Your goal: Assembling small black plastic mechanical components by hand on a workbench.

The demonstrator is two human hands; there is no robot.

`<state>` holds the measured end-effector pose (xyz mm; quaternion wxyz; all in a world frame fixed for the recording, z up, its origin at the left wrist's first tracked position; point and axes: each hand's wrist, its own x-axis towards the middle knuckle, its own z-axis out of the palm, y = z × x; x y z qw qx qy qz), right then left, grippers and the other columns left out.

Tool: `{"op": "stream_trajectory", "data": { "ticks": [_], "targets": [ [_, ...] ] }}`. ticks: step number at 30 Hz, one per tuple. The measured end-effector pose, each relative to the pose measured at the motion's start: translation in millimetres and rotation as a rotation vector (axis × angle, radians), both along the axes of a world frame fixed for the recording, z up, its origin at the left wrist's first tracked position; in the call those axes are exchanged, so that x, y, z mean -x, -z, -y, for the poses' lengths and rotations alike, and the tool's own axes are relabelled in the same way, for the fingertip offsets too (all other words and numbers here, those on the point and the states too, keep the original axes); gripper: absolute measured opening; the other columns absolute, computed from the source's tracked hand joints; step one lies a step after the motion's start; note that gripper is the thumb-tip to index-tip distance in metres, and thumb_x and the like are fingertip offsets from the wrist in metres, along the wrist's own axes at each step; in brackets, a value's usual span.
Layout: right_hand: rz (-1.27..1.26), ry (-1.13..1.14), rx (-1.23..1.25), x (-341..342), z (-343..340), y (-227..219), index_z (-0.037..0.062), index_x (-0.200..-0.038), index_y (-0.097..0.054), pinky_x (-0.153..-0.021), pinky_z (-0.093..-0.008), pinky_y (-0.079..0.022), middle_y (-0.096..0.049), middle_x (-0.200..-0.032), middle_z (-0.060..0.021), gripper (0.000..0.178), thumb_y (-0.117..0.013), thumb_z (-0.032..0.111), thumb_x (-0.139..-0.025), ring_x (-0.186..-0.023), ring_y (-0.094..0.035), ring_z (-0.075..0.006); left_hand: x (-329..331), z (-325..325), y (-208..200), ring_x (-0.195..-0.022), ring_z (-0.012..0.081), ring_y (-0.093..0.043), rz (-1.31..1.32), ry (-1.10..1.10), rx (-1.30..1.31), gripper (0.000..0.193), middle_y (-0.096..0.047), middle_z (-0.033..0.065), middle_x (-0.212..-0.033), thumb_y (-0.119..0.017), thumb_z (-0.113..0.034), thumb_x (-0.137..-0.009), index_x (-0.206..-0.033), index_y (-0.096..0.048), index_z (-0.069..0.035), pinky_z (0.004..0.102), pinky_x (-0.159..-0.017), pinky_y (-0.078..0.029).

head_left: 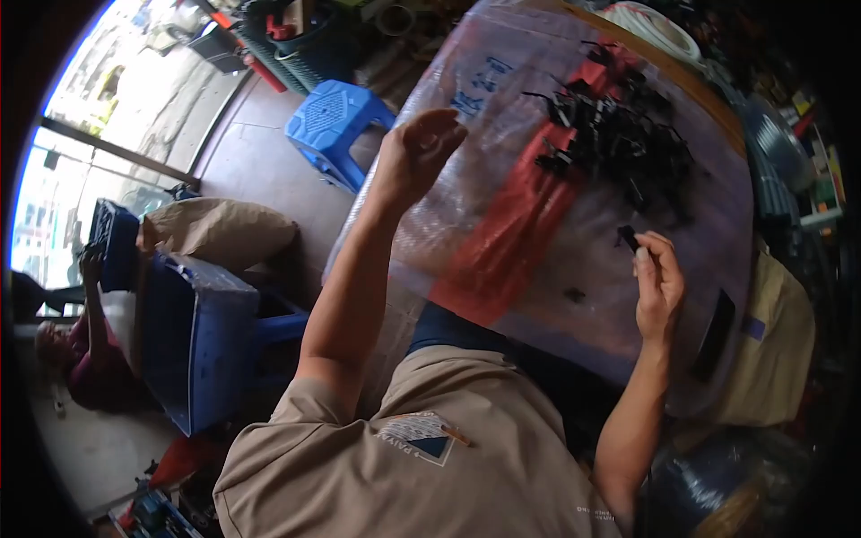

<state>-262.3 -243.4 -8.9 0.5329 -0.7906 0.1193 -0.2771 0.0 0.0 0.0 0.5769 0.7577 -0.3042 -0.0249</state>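
Between the thumb and fingers of my right hand is a small black part, held over the near right of the table. My left hand is raised over the table's left edge, its fingers loosely curved with a gap to the thumb and nothing visible in them. A tangled heap of small black parts lies on the far side of the plastic-covered table. One small dark piece sits apart from the heap, nearer to me.
A red band crosses the plastic cover. At the table's right edge lies a long black object. Left of the table stand a blue stool and a blue bin. Another person is at far left.
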Motion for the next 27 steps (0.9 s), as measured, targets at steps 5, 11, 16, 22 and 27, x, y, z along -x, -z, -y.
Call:
{"op": "stream_trajectory", "data": {
  "ticks": [5, 11, 16, 22, 27],
  "targets": [
    [0.136, -0.051, -0.322, -5, -26, -11, -0.0004, -0.102, -0.061, -0.069, -0.0196, -0.043, -0.062, -0.100, -0.0048, 0.014, -0.059, 0.011, -0.093, -0.075, -0.053, -0.0067, 98, 47, -17, -0.095, 0.0160, -0.061, -0.489, 0.621, 0.058, 0.049, -0.065, 0.0112, -0.103, -0.069, -0.031, -0.087, -0.120, -0.056, 0.004, 0.0312, -0.084, -0.048],
    [0.187, 0.024, -0.212, 14, -19, -14, 0.0010, -0.101, -0.066, -0.068, -0.0213, -0.044, -0.062, -0.104, -0.0062, 0.013, -0.057, 0.008, -0.094, -0.075, -0.053, -0.0082, 134, 80, -9, -0.082, 0.0146, -0.062, -0.452, 0.645, 0.115, 0.057, -0.062, 0.0121, -0.099, -0.074, -0.037, -0.081, -0.114, -0.053, 0.004, 0.0280, -0.066, -0.051],
    [0.206, -0.003, -0.228, 18, -22, -17, 0.0006, -0.101, -0.067, -0.071, -0.0210, -0.045, -0.061, -0.105, -0.0062, 0.013, -0.059, 0.007, -0.093, -0.079, -0.055, -0.0088, 154, 93, -6, -0.079, 0.0205, -0.065, -0.197, 0.657, 0.236, 0.029, -0.065, 0.0135, -0.090, -0.068, -0.016, -0.088, -0.107, -0.054, 0.002, 0.0329, -0.065, -0.050],
    [0.115, 0.025, -0.258, 25, -31, -19, -0.0007, -0.107, -0.064, -0.071, -0.0212, -0.045, -0.060, -0.098, -0.0042, 0.018, -0.057, 0.007, -0.093, -0.080, -0.056, -0.0091, 165, 99, -7, -0.077, 0.0337, -0.065, 0.056, 0.534, 0.226, 0.013, -0.064, 0.0162, -0.082, -0.060, 0.001, -0.086, -0.097, -0.055, 0.000, 0.0361, -0.066, -0.050],
    [0.112, 0.015, -0.351, 27, -27, -6, -0.0019, -0.107, -0.062, -0.068, -0.0218, -0.045, -0.060, -0.087, -0.0031, 0.018, -0.056, 0.005, -0.091, -0.073, -0.054, -0.0078, 179, 102, -4, -0.074, 0.0335, -0.063, -0.086, 0.524, 0.245, 0.007, -0.062, 0.0147, -0.077, -0.059, 0.001, -0.085, -0.091, -0.055, 0.000, 0.0373, -0.064, -0.049]
  ]
}}
